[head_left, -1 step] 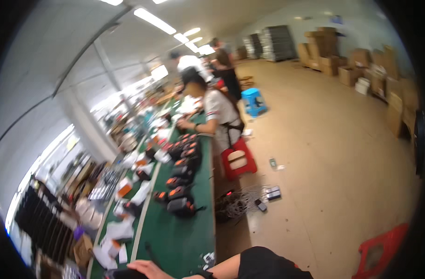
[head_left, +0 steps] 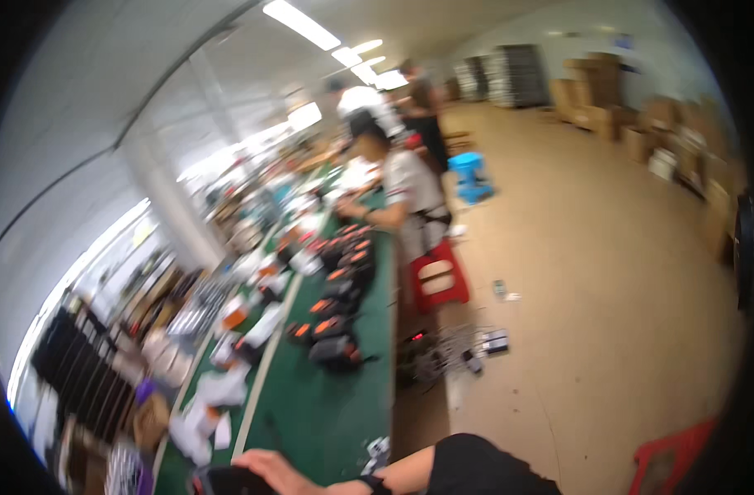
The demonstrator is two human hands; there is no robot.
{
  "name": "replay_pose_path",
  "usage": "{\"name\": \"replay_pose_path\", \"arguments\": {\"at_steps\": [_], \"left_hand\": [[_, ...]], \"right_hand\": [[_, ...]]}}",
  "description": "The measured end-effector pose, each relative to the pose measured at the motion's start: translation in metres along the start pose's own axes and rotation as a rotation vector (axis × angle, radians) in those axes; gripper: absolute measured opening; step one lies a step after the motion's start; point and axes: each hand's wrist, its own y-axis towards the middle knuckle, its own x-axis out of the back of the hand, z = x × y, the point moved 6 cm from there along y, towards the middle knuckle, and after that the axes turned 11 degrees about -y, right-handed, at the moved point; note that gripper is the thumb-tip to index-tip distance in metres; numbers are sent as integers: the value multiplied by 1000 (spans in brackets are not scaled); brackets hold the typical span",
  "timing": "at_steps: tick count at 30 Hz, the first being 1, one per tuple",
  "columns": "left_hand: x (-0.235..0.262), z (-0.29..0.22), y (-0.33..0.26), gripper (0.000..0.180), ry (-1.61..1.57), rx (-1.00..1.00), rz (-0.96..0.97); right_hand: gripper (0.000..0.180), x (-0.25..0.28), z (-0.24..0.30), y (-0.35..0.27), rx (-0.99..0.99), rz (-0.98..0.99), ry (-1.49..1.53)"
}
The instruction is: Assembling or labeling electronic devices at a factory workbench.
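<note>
Only one of my hands shows, at the very bottom edge: my right hand (head_left: 282,470) reaches left over the green workbench (head_left: 311,412). Its forearm wears a dark wristband (head_left: 377,483) and a black sleeve (head_left: 476,462). The fingers lie on a dark object (head_left: 228,480) that the frame edge cuts off. Blur hides whether they grip it. My left hand is out of sight.
Black and orange devices (head_left: 336,330) line the bench, with white packets (head_left: 220,388) to the left. A person in a pale shirt (head_left: 410,190) sits further along on a red stool (head_left: 439,280). Others work behind. A wire basket (head_left: 443,351) lies on the floor. Cartons (head_left: 641,124) stand far right.
</note>
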Motion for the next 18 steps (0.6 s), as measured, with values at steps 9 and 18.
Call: {"name": "replay_pose_path", "arguments": {"at_steps": [9,18], "left_hand": [[7,-32,-23,91,-529,6,-182],[-2,-20,-26,61,-979,-48,-610]], "right_hand": [[96,-48,37,-16,-208,118,351],[60,-58,86,-32,-109,-106,-17]]}}
